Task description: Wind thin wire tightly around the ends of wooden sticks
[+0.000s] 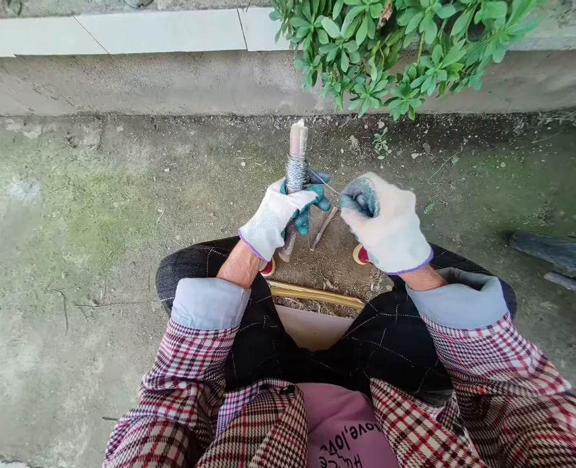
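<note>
My left hand [288, 208], in a white glove with a green-coated palm, is closed around a wooden stick [298, 138] that stands roughly upright. Thin grey wire [296, 173] is wound in many turns about the stick, just above my fingers. From the coil a single strand runs right to my right hand [383, 218], gloved the same way, whose fingers are curled shut on the strand's end. The stick's lower end shows below my left hand. Between the hands, lower down, a shorter stick [324, 229] lies on the ground.
A leafy green bush [405, 52] overhangs a low concrete wall [146, 84] topped with white tiles [171, 32]. Dark wooden pieces [556, 253] lie at the right. Between my legs are a yellow strip [317, 294] and a pale surface [314, 325].
</note>
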`<state>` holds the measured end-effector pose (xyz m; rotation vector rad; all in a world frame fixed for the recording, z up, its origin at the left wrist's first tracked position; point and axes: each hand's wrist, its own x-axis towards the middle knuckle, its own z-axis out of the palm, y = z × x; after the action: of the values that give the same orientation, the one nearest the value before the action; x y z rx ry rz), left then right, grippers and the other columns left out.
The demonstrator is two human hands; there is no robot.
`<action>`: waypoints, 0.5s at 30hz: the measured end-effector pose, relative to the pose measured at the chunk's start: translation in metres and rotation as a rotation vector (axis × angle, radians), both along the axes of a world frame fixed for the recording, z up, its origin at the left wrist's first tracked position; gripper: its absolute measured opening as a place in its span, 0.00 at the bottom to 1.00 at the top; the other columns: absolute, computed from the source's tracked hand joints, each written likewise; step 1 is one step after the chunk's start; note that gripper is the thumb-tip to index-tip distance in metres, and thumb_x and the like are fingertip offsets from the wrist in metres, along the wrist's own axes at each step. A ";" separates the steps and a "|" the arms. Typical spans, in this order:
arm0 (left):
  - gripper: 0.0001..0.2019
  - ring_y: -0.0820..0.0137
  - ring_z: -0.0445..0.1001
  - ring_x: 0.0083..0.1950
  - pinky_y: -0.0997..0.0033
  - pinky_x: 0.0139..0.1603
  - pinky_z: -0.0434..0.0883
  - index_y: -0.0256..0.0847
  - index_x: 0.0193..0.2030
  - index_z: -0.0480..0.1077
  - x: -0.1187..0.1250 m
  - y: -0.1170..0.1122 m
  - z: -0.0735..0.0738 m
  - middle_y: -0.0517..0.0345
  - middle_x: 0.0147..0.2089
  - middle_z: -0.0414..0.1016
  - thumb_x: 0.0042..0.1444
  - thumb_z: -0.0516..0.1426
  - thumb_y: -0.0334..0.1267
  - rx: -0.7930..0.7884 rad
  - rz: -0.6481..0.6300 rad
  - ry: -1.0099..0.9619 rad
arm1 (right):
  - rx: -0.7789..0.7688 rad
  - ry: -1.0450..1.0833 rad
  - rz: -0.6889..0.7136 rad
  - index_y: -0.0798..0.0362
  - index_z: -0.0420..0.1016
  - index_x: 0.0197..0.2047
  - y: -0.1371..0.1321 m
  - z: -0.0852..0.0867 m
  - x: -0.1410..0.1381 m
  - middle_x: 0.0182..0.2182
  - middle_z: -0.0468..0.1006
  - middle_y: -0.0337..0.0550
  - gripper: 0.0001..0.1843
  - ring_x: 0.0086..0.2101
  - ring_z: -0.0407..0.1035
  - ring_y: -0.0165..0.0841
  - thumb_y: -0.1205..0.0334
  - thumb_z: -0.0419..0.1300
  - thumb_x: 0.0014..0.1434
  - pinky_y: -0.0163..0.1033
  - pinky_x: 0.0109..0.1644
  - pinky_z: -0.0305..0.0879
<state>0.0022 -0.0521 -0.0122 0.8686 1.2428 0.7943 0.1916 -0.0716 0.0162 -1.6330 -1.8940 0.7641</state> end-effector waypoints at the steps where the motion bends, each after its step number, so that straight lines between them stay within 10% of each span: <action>1: 0.24 0.82 0.61 0.18 0.78 0.20 0.63 0.37 0.60 0.74 0.000 0.000 0.000 0.57 0.37 0.83 0.57 0.62 0.40 0.002 0.006 0.001 | -0.009 -0.002 0.007 0.45 0.78 0.38 0.001 -0.001 0.000 0.31 0.83 0.42 0.03 0.33 0.76 0.41 0.58 0.65 0.60 0.47 0.42 0.74; 11: 0.15 0.76 0.64 0.21 0.73 0.25 0.69 0.37 0.54 0.75 -0.016 0.023 -0.014 0.53 0.37 0.82 0.62 0.59 0.35 0.017 0.153 0.286 | -0.079 -0.149 0.235 0.47 0.82 0.41 0.007 0.001 0.009 0.37 0.86 0.46 0.08 0.38 0.80 0.46 0.59 0.61 0.64 0.50 0.45 0.72; 15: 0.08 0.61 0.79 0.38 0.61 0.47 0.75 0.40 0.42 0.78 -0.021 0.021 -0.033 0.49 0.36 0.80 0.57 0.60 0.31 0.222 -0.283 0.859 | -0.050 -0.177 0.328 0.47 0.84 0.42 0.006 0.014 0.017 0.38 0.87 0.45 0.09 0.39 0.80 0.46 0.61 0.62 0.62 0.50 0.45 0.72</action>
<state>-0.0184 -0.0310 -0.0449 1.6263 1.7270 0.3182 0.2089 -0.0654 0.0306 -1.4780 -2.3230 0.8236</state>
